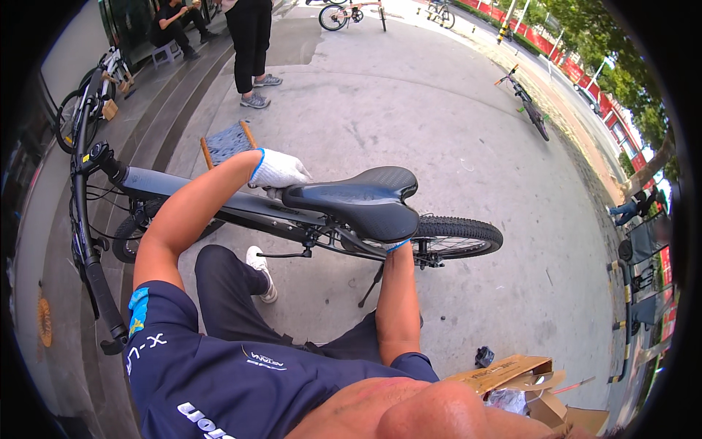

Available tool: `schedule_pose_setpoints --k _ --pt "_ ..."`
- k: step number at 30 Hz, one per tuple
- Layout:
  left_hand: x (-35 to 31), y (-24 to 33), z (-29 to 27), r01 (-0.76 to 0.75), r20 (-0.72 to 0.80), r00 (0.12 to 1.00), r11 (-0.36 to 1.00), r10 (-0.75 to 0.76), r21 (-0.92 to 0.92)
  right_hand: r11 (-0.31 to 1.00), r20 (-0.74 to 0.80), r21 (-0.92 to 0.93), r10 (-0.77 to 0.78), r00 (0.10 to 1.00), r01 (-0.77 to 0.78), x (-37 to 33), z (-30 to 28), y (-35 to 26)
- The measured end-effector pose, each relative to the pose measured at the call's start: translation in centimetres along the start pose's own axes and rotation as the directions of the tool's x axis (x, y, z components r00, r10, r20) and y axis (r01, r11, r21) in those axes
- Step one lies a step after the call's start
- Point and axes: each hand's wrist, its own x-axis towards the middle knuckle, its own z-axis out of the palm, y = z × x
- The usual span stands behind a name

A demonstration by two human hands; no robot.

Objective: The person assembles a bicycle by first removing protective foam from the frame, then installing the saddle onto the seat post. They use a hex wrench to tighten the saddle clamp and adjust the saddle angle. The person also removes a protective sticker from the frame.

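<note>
A dark bicycle stands across in front of me, its handlebar (88, 241) at my left and its knobby rear tyre (468, 235) at my right. My left hand (281, 169), in a white knitted glove, is closed beside the nose of the black saddle (358, 196), above the frame's top tube (164, 183). What its curled fingers hold is hidden. My right hand reaches beneath the back of the saddle. Only its blue glove cuff (397, 246) shows there, with the fingers out of sight. Below the frame, a kickstand (371, 287) slants to the ground.
A folding stool (230, 145) stands beyond the frame, near a standing person (250, 47). Steps (164, 124) run along the left, with another bicycle (110, 77) there. An opened cardboard box (512, 373) lies at lower right. A small bicycle (528, 102) is parked farther right.
</note>
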Motion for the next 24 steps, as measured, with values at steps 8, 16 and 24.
schedule_pose_setpoints --k 8,16,24 --pt "-1.9 2.6 -1.5 -0.064 0.019 0.998 0.991 0.063 0.119 0.835 0.118 0.529 0.103 0.988 -0.150 -0.3 -0.6 1.5" --pt "-3.1 6.1 -2.6 -0.063 0.077 0.997 0.862 0.028 0.503 0.573 0.180 0.794 0.094 0.979 -0.201 -0.8 0.1 2.0" --pt "-3.9 2.1 -1.3 -0.008 -0.176 0.979 0.876 0.106 0.483 0.275 0.225 0.937 -0.002 0.974 -0.216 -1.6 1.9 1.5"
